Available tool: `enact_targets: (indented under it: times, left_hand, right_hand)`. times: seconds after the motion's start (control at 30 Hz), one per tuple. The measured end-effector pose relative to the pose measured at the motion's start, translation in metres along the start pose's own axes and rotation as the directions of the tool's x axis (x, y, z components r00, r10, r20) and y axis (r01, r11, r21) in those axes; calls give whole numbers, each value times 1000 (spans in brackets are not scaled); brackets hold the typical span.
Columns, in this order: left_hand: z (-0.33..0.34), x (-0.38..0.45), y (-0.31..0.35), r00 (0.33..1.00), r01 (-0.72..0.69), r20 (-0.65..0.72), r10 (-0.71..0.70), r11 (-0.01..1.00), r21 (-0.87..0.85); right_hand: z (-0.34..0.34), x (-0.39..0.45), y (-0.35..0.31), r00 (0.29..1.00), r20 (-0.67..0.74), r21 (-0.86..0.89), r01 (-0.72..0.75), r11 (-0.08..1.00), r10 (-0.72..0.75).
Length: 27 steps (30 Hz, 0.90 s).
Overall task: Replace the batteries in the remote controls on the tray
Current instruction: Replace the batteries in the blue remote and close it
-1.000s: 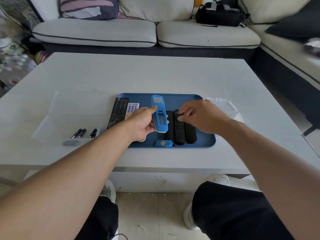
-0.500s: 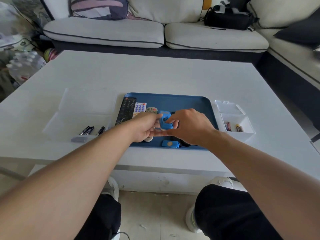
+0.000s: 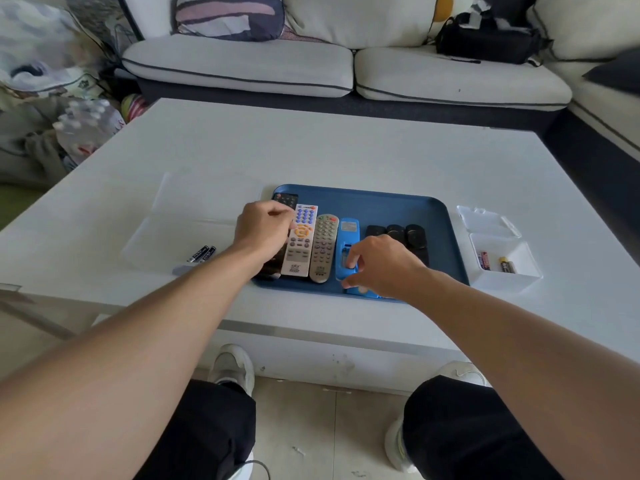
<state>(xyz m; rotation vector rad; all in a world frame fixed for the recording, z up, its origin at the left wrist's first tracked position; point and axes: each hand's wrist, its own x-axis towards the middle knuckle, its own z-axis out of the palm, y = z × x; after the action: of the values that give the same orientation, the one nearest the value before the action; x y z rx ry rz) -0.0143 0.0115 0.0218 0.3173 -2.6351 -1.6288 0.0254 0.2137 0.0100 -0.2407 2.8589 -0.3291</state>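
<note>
A blue tray on the white table holds a black remote, a white remote, a grey remote, a blue remote and three small black remotes. The blue remote lies back up with its battery bay uncovered. My right hand pinches its near end between thumb and fingers, just above the loose blue cover. My left hand hovers over the black remote with fingers curled under; what they enclose is hidden.
Two black batteries and a grey cover lie on a clear flat tray left of the blue tray. A clear box on the right holds a red battery and a gold battery. A sofa stands behind the table.
The blue remote, held up by both hands before, now lies on the tray. My left hand has let go and moved left over the black remote. My view has shifted left.
</note>
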Motion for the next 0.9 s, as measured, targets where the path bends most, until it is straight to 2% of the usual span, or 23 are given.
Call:
enact_targets:
  times: [0.2,0.37,0.47,0.57,0.7,0.8,0.9]
  left_hand:
    - [-32,14,-11,982,-65,-180,54,996,-58]
    - [-65,25,-34,972,16,-232,-32,997,-72]
    - [-84,28,-50,963,51,-267,-45,999,18]
    - [-97,28,-61,978,41,-210,16,964,263]
    - [-97,25,-64,1000,20,-11,-17,872,490]
    - [-92,29,-63,993,-19,109,-51,827,561]
    - [-94,35,-66,997,8,57,-51,812,584]
  right_hand:
    - [-5,4,-8,1000,22,-63,6,998,-4]
    - [-21,10,-25,992,-125,12,1,1000,1]
    - [-20,16,-48,975,-206,47,92,995,-80]
    - [-13,23,-73,955,-231,38,197,980,-183]
    - [-2,36,-101,929,-265,37,278,960,-258]
    - [2,45,-116,912,-305,43,299,953,-273]
    - [7,54,-124,884,-336,68,367,928,-325]
